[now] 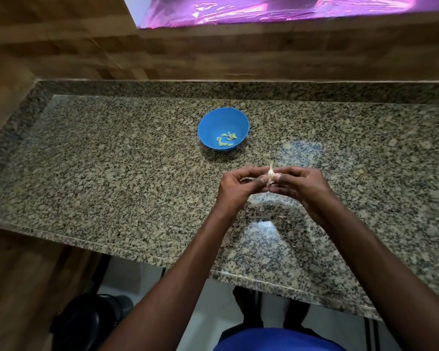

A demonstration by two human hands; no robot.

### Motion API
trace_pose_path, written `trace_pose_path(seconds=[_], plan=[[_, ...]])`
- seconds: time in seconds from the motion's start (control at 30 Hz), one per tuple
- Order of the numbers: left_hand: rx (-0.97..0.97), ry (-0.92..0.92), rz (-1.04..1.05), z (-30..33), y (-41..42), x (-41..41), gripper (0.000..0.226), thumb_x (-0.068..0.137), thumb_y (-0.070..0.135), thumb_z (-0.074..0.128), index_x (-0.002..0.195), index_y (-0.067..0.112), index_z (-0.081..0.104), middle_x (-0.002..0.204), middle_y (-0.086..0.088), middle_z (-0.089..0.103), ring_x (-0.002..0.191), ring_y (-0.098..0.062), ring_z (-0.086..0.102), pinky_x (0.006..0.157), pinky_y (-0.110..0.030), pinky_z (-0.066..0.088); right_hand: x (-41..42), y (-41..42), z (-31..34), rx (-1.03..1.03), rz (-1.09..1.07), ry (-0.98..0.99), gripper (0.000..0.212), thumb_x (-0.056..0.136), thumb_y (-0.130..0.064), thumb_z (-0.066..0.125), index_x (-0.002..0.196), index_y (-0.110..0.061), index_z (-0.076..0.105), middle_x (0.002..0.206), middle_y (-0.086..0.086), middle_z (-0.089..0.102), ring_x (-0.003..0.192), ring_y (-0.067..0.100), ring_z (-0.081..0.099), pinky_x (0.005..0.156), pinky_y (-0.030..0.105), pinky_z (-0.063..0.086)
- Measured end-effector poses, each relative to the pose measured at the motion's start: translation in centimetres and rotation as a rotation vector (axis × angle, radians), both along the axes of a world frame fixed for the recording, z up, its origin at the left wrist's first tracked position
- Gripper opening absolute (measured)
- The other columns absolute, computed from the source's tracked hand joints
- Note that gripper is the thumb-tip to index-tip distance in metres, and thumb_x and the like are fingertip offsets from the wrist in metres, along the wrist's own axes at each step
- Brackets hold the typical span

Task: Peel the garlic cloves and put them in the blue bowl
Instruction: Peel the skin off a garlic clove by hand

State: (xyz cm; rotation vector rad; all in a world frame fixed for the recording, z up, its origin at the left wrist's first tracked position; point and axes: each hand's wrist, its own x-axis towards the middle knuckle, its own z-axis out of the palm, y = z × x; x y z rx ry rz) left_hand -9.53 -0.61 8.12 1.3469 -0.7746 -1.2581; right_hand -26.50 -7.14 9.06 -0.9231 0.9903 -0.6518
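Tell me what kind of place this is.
Most likely a home kitchen: a speckled granite countertop against a wood-patterned wall, a blue bowl with peeled cloves in it, and two hands working on a piece of garlic.

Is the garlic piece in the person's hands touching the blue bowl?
Apart. The head view shows the garlic piece pinched between left hand and right hand, with bare granite counter separating it from the blue bowl.

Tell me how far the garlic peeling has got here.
Partly done: several peeled pale cloves already lie in the round blue plastic bowl. In hand: left hand and right hand pinch a papery-skinned white garlic piece. Left: peel it and bowl it.
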Motion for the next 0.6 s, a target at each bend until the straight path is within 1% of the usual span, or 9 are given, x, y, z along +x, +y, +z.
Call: trace_pose_path(seconds=[0.07, 0.2, 0.33, 0.43, 0.53, 0.6], plan=[[0.009, -0.006, -0.003, -0.2, -0.1, 0.1, 0.022, 0.091, 0.004, 0.076, 0.112, 0.000, 0.076, 0.123, -0.013, 0.073, 0.098, -0.027, 0.076, 0.082, -0.031, 0.062, 0.1, -0.3, 0.0, 0.060, -0.008, -0.010, 0.020, 0.088, 0.004, 0.070, 0.108, 0.009, 0.070, 0.099, 0.025, 0.076, 0.084, 0.032, 0.076, 0.077, 0.031, 0.064], [0.019, -0.062, -0.034, -0.5, 0.0, 0.2, 0.021, 0.090, 0.002, 0.076, 0.110, -0.004, 0.076, 0.107, -0.012, 0.077, 0.092, -0.023, 0.076, 0.078, -0.030, 0.062, 0.5, -0.8, -0.4, 0.114, 0.024, 0.024, 0.012, 0.089, 0.008, 0.067, 0.099, 0.006, 0.072, 0.096, 0.024, 0.076, 0.079, 0.031, 0.076, 0.073, 0.031, 0.064], [0.046, -0.090, -0.038, -1.1, 0.4, 0.4, 0.019, 0.088, 0.007, 0.079, 0.107, 0.002, 0.078, 0.104, -0.009, 0.078, 0.093, -0.025, 0.076, 0.082, -0.036, 0.063, 0.8, -1.1, -1.3, 0.135, 0.023, 0.104, 0.008, 0.089, 0.005, 0.068, 0.096, 0.005, 0.073, 0.097, 0.024, 0.076, 0.077, 0.029, 0.076, 0.071, 0.030, 0.064], [0.046, -0.115, -0.042, -1.2, 0.5, -0.2, 0.019, 0.087, 0.009, 0.081, 0.105, 0.004, 0.079, 0.100, -0.008, 0.079, 0.092, -0.026, 0.076, 0.083, -0.039, 0.063, 1.1, -1.0, -2.6, 0.143, -0.031, 0.121, 0.005, 0.088, 0.005, 0.069, 0.093, 0.006, 0.070, 0.100, 0.024, 0.074, 0.077, 0.028, 0.075, 0.066, 0.029, 0.062], [0.062, -0.151, -0.008, -1.6, 0.3, -0.5, 0.017, 0.087, 0.011, 0.081, 0.104, 0.008, 0.080, 0.094, -0.009, 0.079, 0.084, -0.024, 0.077, 0.082, -0.040, 0.064, 1.2, -0.8, -3.0, 0.194, -0.069, 0.084, 0.013, 0.090, 0.010, 0.065, 0.102, 0.010, 0.068, 0.102, 0.026, 0.074, 0.081, 0.029, 0.076, 0.067, 0.028, 0.063], [0.084, -0.126, 0.014, -2.0, 0.2, -0.3, 0.018, 0.090, 0.009, 0.078, 0.107, 0.008, 0.078, 0.093, -0.011, 0.078, 0.077, -0.020, 0.074, 0.078, -0.035, 0.064, 1.1, -0.9, -2.8, 0.235, -0.062, 0.079, 0.017, 0.091, 0.013, 0.060, 0.105, 0.009, 0.068, 0.103, 0.026, 0.073, 0.085, 0.032, 0.076, 0.072, 0.031, 0.065]])
